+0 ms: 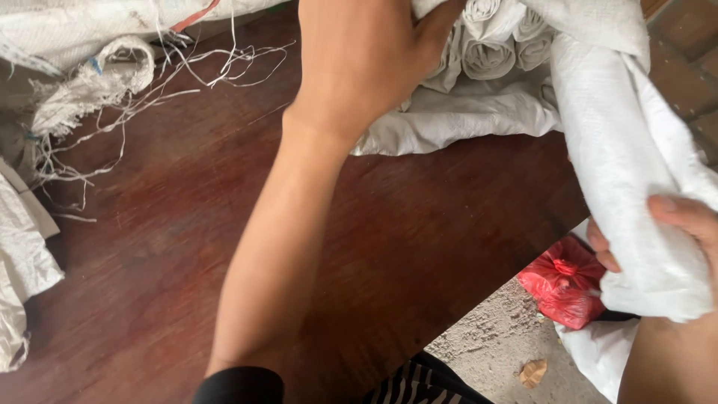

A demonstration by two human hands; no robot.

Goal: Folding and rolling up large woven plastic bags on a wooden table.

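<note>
Two hands work white woven sacks. Near right, the right hand point(684, 232) pinches a rolled sack point(628, 172) off the table point(149, 247) edge, above a red bag point(565, 280). Farther off, the left hand point(359, 60) presses closed on stacked rolls point(490, 45). That loose roll may unfurl; frayed threads point(149, 90) far left could snag.

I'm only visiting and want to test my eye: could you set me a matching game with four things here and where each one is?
Things:
1. rolled sack
2. red bag
3. loose threads
4. stacked rolls

Places:
A. on the ground below the table edge
B. top left of the table
C. in the right hand
D. under the left hand, at the top

Pairs: 1-C, 2-A, 3-B, 4-D
</note>
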